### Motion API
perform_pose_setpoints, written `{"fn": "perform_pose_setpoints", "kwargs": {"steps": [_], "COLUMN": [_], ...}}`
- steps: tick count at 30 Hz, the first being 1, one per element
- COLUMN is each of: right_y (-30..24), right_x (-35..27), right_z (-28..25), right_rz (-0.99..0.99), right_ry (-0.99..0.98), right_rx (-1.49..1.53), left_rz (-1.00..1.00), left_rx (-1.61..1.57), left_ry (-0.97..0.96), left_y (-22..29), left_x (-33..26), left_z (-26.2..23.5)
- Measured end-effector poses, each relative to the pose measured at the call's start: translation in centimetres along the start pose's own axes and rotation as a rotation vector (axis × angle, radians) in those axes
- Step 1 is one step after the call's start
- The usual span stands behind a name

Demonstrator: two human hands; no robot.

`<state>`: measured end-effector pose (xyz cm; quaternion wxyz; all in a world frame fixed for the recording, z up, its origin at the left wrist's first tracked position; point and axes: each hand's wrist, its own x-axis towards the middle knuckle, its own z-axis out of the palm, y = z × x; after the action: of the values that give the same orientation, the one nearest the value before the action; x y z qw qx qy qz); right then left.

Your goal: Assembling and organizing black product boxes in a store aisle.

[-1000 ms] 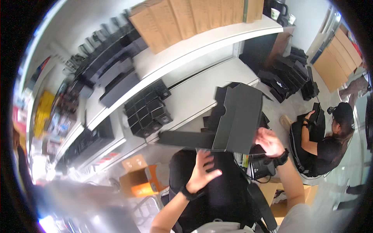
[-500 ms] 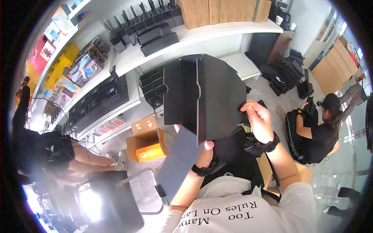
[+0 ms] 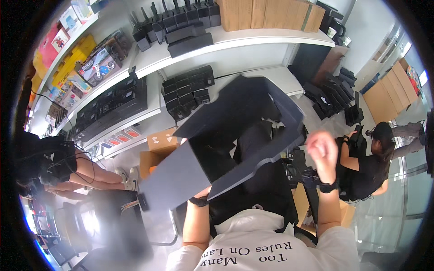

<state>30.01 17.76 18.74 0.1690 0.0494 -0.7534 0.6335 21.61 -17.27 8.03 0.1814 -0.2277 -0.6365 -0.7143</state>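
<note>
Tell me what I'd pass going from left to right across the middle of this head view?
A seated person's bare legs → an orange-brown cardboard box → the big dark folding carton the wearer is handling → the wearer's right hand → a person in black sitting by the stacked dark boxes.

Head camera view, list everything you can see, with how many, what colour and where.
Flat-folded box: one, dark grey, centre, held up.
Small black cases: a stack, count unclear, lower shelf.
Brown cartons: several, top shelf.
Black boxes: many, left shelf.
Colourful packages: several, red and yellow, far left.
Cardboard box: one, brown, open, on the floor.
Seated person: one, in black, right.
Second person: one, in black, left.
Left hand: hidden behind the box; wrist with a black band below it.
Right hand: blurred, at the box's right edge; contact unclear.
</note>
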Motion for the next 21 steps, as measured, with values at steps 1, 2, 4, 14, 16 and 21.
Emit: {"fn": "perform_pose_setpoints", "kwargs": {"steps": [1, 2, 4, 14, 16, 21], "right_y": [-1.9, -3.8, -4.0, -0.1, -0.4, -0.1], "right_x": [0.7, 1.9, 2.5, 2.6, 2.5, 2.0], "right_z": [0.6, 1.6, 1.8, 1.8, 3.8, 4.2], "right_rz": [-0.155, -0.311, -0.364, -0.223, -0.34, -0.128], "right_ry": [0.075, 0.153, 0.033, -0.264, -0.006, -0.212], "right_rx": [0.032, 0.058, -0.009, -0.3, -0.164, -0.253], "left_rz": [-0.035, -0.066, -0.12, -0.275, -0.611, -0.818], "left_rx": [-0.062, -0.125, -0.259, -0.588, -0.635, -0.413], "left_ry": [-0.001, -0.005, -0.047, -0.346, -0.071, 0.047], "left_y": [0.4, 0.6, 0.8, 2.4, 2.3, 1.0], "left_x": [0.1, 0.2, 0.3, 0.5, -0.2, 0.2], "left_z": [0.5, 1.0, 2.2, 5.2, 5.4, 3.7]}}
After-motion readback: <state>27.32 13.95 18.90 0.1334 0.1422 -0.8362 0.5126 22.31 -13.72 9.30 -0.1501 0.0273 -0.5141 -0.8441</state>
